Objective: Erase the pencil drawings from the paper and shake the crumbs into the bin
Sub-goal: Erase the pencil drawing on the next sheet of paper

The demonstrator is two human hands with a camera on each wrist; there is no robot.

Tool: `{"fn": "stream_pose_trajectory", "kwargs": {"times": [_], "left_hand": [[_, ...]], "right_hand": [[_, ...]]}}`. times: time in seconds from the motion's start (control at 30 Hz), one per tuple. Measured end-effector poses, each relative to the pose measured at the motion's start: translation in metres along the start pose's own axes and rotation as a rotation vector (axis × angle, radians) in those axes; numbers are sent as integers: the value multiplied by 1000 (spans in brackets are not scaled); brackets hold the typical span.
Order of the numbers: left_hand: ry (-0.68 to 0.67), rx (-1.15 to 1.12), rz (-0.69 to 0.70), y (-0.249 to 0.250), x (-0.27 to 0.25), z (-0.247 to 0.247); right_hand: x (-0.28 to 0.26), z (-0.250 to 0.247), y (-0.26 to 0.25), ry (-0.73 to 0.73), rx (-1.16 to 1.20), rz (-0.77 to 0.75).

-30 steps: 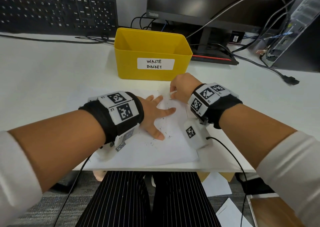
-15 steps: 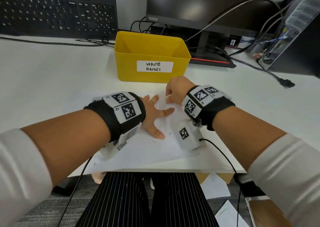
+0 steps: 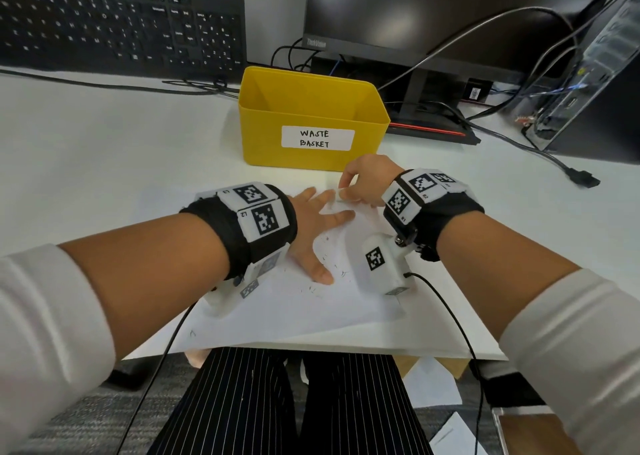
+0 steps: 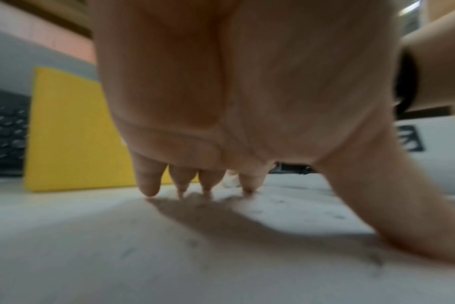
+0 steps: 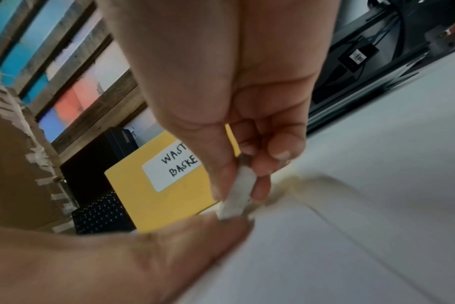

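Note:
A white sheet of paper [image 3: 294, 312] lies at the desk's near edge, dotted with dark eraser crumbs [image 3: 327, 246]. My left hand [image 3: 317, 222] presses flat on it with fingers spread [image 4: 148, 181]. My right hand [image 3: 360, 184] pinches a small white eraser [image 5: 237, 197] between thumb and fingers, its tip down on the paper's far part, just beyond the left fingertips. The yellow bin [image 3: 311, 122] labelled "WASTE BASKET" stands right behind the paper; its side fills the background of both wrist views [image 4: 73, 133] [image 5: 166, 197].
A black keyboard [image 3: 117, 24] leans at the back left. A monitor [image 3: 450, 14] with its stand and several cables sits behind the bin, and a computer case [image 3: 595, 83] stands at the right. A loose cable plug [image 3: 583, 178] lies on the desk's right side.
My right hand with the eraser has shifted slightly left and nearer along the paper's far part in a rubbing stroke. The left hand stays pressed flat on the sheet.

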State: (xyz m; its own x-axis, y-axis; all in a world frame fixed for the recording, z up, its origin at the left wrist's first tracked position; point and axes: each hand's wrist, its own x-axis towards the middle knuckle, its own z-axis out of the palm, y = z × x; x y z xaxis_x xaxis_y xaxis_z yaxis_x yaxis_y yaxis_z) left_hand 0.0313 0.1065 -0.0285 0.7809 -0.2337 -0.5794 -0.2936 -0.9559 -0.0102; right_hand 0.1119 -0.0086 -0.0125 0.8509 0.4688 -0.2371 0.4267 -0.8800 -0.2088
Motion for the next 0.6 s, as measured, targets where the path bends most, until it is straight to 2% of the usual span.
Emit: {"fn": "stream_pose_trajectory", "kwargs": {"times": [0.13,0.3,0.6], "left_hand": [[-17,-35,-18,-5,4,-1],[-13,-26,-27,-6,8,1],[-28,-27,-25,-7,10,0]], "right_hand": [[5,1,-2,-30,29,-37],[12,1,-5,-1,-39,-47],[14,6,1,25,27,-51]]}}
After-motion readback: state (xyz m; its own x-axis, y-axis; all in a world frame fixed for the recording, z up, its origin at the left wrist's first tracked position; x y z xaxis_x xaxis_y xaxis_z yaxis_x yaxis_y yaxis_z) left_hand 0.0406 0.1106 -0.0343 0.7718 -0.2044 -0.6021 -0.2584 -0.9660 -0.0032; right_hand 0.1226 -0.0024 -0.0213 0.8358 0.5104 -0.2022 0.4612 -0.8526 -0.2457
